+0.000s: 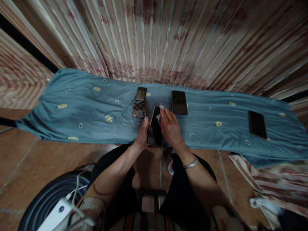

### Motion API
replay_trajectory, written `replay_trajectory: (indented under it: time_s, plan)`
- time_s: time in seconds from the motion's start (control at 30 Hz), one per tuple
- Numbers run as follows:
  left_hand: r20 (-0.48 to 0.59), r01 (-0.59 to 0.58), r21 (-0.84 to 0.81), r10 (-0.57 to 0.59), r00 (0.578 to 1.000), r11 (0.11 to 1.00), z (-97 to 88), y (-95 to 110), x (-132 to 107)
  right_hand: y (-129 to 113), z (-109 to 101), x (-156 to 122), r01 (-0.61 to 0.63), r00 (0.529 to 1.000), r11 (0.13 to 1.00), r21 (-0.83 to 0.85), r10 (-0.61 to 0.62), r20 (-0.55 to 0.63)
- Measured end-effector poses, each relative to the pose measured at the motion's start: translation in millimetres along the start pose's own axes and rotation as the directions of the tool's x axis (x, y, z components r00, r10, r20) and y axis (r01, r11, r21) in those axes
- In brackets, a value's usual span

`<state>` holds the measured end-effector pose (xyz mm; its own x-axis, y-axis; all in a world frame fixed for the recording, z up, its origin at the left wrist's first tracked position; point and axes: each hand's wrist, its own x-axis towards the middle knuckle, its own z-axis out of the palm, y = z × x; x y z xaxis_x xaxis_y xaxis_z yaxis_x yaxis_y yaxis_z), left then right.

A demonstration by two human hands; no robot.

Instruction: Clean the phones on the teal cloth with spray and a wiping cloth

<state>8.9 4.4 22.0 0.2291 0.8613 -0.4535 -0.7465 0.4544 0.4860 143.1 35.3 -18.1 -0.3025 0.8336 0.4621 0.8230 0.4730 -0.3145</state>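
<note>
My left hand [143, 134] grips a dark phone [155, 130] along its left edge, thumb up, holding it tilted above the cloth-covered surface. My right hand [170, 126] is closed, fingers pressed together at the phone's upper right edge. Between these fingers and the screen shows a small piece of white tissue [162, 107], mostly hidden under the hand. Just left of the held phone lie a small dark phone [141, 94] and, below it, a small checkered flip phone [139, 109]. A larger black phone [179, 102] lies beyond my right hand.
A blue-green patterned cloth [204, 134] covers the long narrow surface. Another black phone [257, 124] lies toward its right end. Pleated curtains [154, 41] hang behind it. On the floor at lower left are a coiled black hose [36, 205] and a white power bank [56, 213] with a cable.
</note>
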Motion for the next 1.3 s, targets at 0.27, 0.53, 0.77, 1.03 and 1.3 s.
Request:
replay_trajectory:
  time_s: [0.27,0.53,0.77,1.03,1.3]
  plan:
    - [0.04,0.016,-0.004,-0.016,0.999,1.0,-4.8,3.4,0.6,8.4,1.2,-0.8,-0.011,1.0,0.997,0.076,0.012,-0.014]
    - [-0.025,0.036,0.009,-0.036,0.999,0.999,-1.6,10.6,1.5,13.7,6.8,-3.6,-0.099,0.994,0.973,0.21,0.107,-0.027]
    - [-0.011,0.001,0.028,-0.001,1.0,1.0,-7.1,12.9,7.0,5.3,6.4,-5.4,-0.083,0.996,0.974,0.21,0.087,-0.009]
    - [-0.036,-0.007,0.037,0.009,0.999,0.999,-3.9,16.5,5.2,-1.1,8.6,-8.7,-0.051,0.999,0.987,0.15,0.051,0.002]
    - [-0.013,-0.004,0.016,0.004,1.0,1.0,-5.7,11.3,7.6,0.9,7.9,-8.3,-0.019,1.0,0.992,0.125,0.022,-0.017]
